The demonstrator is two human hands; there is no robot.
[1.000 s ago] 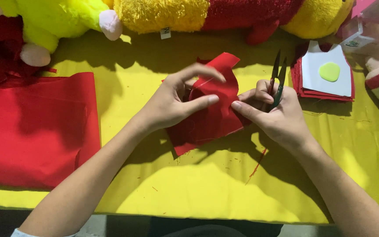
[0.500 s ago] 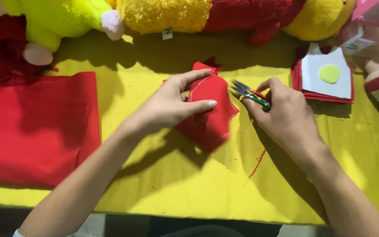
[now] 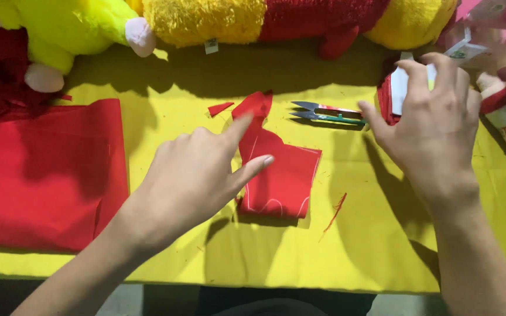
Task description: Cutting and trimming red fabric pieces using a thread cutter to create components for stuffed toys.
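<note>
Hands over cut red fabric on a yellow cloth

Left hand (image 3: pixel 191 175), fingers spread, holds nothing above the red piece (image 3: pixel 279 175); right hand (image 3: pixel 434 126), fingers apart, covers the small stack (image 3: pixel 389 96), hiding it; snips (image 3: pixel 326 113) lie free.

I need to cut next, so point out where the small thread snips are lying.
The small thread snips lie on the yellow cloth, right of centre, between the cut red fabric piece and the right hand.
</note>
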